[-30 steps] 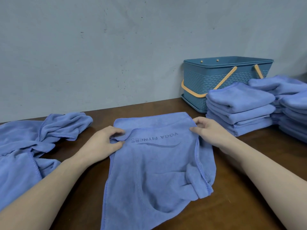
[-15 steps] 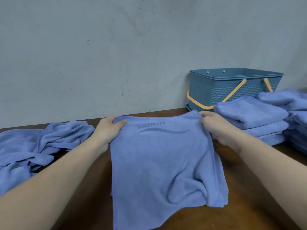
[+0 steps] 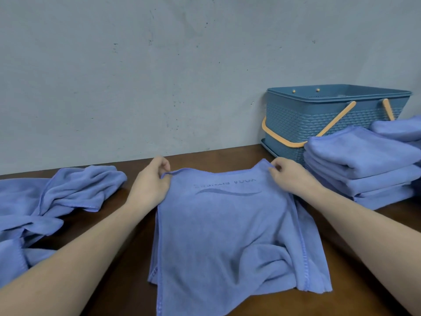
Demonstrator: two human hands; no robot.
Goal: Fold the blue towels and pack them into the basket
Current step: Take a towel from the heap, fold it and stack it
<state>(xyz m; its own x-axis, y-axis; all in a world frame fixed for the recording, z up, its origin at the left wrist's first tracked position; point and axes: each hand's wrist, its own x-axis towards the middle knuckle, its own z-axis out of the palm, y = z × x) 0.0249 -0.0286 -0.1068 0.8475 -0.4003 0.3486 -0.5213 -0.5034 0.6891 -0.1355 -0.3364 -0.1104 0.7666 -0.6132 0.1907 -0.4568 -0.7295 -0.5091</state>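
I had one soft blue microfibre towel with a dark printed logo [image 3: 227,236] spread in front of me on the dark brown wooden table [image 3: 227,153], its near end hanging over the table's front edge and its far edge raised a little. My left hand [image 3: 151,181] pinched the far left corner, thumb and fingers curled together on the hem; my right hand [image 3: 290,175] pinched the far right corner the same way, fingers bent over the stitched edge. To my left lay a rumpled heap of unfolded blue towels [image 3: 45,210]; I could not count how many were tangled in it. To my right stood one stack of folded blue towels [image 3: 362,165], at least four layers showing, with a second folded pile [image 3: 401,128] just beside it, cut off by the frame edge so its count was unclear. Behind those stacks, against the pale grey wall [image 3: 159,76], sat one teal woven-pattern plastic basket [image 3: 303,119] with two orange handles [image 3: 337,117] folded down. I could not see any towel inside it from this angle.
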